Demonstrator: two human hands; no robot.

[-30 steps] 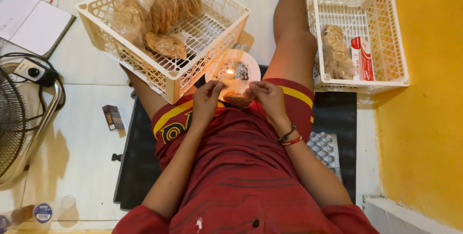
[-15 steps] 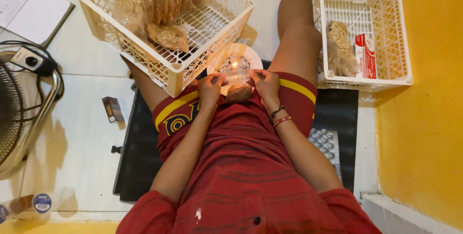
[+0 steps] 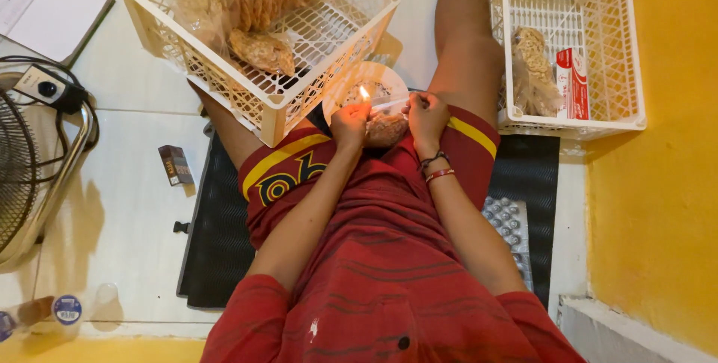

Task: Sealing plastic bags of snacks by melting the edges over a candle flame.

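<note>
Clear plastic wraps the small bag of brown crackers point(image 3: 385, 128), which sits at the frame's upper centre, on the person's lap in front of a white plate point(image 3: 389, 88) where a small flame point(image 3: 364, 93) burns. The left hand point(image 3: 350, 124) and right hand point(image 3: 426, 115) each pinch the bag's top edge with closed fingers, stretching it taut beside the flame. A white crate point(image 3: 299, 101) of bagged crackers stands at upper left.

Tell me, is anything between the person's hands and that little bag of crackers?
Nothing visible. The left hand and right hand both pinch the top of the clear bag of crackers, stretched between them beside a small flame over a round plate.
</note>
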